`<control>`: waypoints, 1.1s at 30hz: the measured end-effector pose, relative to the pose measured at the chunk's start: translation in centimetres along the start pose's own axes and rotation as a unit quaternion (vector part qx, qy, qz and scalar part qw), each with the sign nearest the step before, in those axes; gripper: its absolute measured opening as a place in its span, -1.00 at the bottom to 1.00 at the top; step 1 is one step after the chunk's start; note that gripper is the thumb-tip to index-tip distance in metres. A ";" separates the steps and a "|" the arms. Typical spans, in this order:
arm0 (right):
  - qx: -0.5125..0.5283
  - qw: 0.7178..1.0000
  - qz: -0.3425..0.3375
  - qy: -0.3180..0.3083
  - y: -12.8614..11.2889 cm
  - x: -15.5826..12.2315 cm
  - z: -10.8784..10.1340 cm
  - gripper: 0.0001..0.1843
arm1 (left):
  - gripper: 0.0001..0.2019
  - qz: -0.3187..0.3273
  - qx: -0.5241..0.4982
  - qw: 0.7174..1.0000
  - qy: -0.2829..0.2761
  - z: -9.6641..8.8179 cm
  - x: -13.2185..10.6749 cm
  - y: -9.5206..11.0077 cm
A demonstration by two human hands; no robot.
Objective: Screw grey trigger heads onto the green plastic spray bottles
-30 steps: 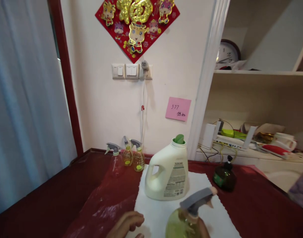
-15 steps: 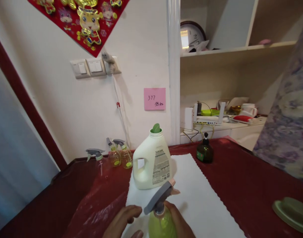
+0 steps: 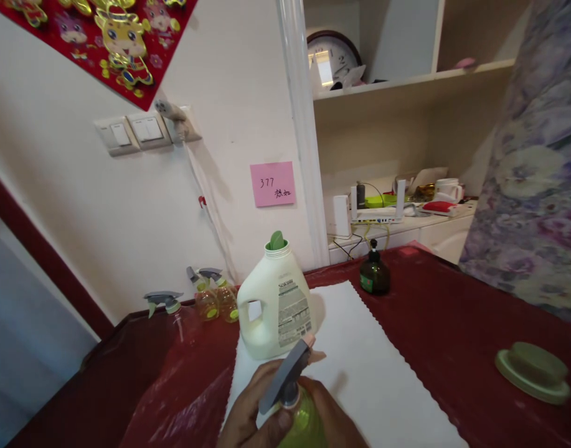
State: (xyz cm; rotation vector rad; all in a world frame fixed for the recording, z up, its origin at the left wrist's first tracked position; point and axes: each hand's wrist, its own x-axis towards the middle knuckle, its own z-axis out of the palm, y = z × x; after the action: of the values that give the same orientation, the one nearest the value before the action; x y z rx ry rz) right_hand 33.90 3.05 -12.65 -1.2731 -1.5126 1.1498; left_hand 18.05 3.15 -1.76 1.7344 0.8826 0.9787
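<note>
Spray btl (image 3: 305,426) w/ yellow-green liquid sits at bottom ctr, betw. both palms, base out of frame. R grip (image 3: 330,415) wraps the body's R side; L grip (image 3: 248,407) is closed at the neck, thumb by the collar, fingers partly hidden behind grey trigger head (image 3: 285,376). Head tilts, pinkish tip up & to R, just in front of lg. cream jug (image 3: 259,289) standing on white mat (image 3: 364,367), so room straight ahead is tight. More room to R: mat runs to its scalloped edge, then red counter (image 3: 434,311) out to green lid (image 3: 532,371), well apart. Dark pump btl (image 3: 375,275) stands just past mat's far R corner. Far L, 3 more spray btls (image 3: 228,303) stand near wall (image 3: 126,236).
</note>
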 end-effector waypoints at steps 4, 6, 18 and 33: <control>0.008 1.000 0.009 -0.026 -0.8 -0.1 -0.5 -0.38 | -0.57 -0.046 -0.011 0.998 0.048 -0.3 -0.5 -2.5; 0.005 1.000 0.002 -0.031 -1.3 -0.2 -0.7 -0.38 | -0.53 -0.060 -0.034 0.995 0.068 -0.1 -0.7 -3.6; 0.019 0.999 -0.021 -0.047 -1.7 -0.2 -1.1 -0.48 | -0.51 -0.077 -0.083 0.991 0.068 0.0 -0.6 -2.9; 0.003 0.998 -0.046 -0.039 -1.4 -0.2 -1.0 -0.37 | -0.44 -0.094 -0.078 0.990 0.076 0.0 -1.2 -4.0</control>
State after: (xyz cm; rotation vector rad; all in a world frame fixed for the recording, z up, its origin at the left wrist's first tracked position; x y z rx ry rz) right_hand 34.51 2.91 -11.02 -1.1536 -1.6070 1.1556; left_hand 16.99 3.33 -5.75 1.4323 1.0192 1.0338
